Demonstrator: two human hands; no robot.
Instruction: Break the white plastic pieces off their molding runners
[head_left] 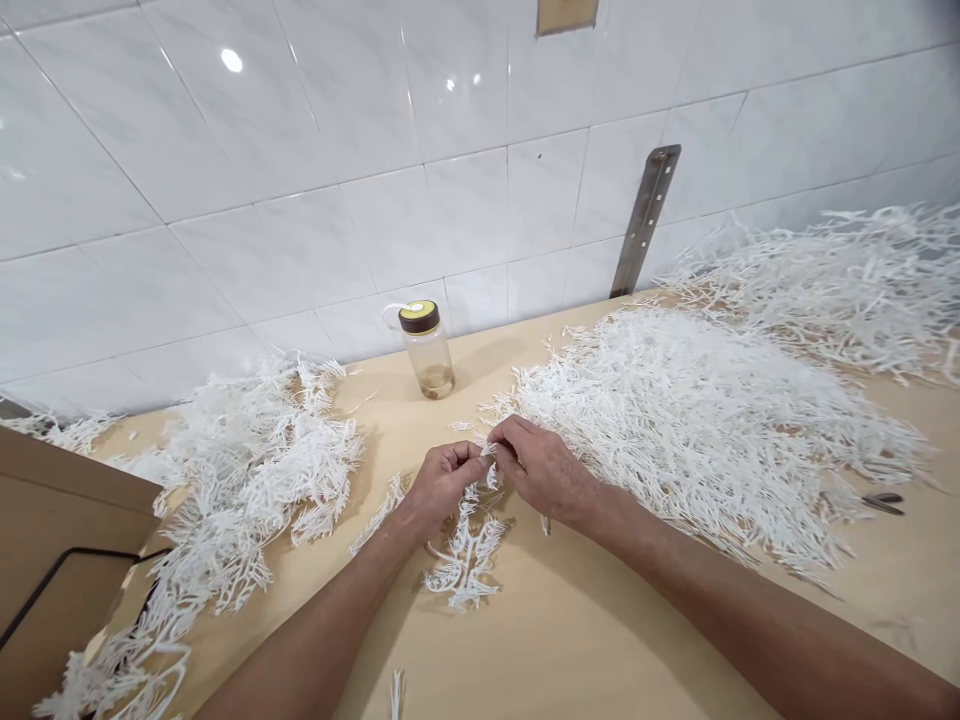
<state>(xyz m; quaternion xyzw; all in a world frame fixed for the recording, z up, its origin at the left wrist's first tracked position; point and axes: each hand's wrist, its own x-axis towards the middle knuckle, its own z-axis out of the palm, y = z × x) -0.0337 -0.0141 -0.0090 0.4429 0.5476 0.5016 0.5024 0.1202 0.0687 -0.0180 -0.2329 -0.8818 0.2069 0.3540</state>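
Note:
Both hands meet over the middle of the table, fingertips almost touching. My left hand (444, 482) pinches a bunched white plastic strand (466, 560), thin and branching, whose lower part hangs down and rests on the tabletop. Thumb and forefinger of my right hand (541, 465) close on the upper end of the same strand. The exact grip is partly hidden behind the fingers. To the right of my right hand spreads a large heap of loose thin white pieces (697, 420). Left of my left hand lies a pile of tangled branching white strands (262, 470).
A clear bottle (429, 362) with a yellow and dark lid stands near the tiled wall (300, 260). A metal bracket (646, 220) leans there. More white strands (847, 285) lie at the far right, near a small dark tool (883, 503). A cardboard box (67, 530) is at left.

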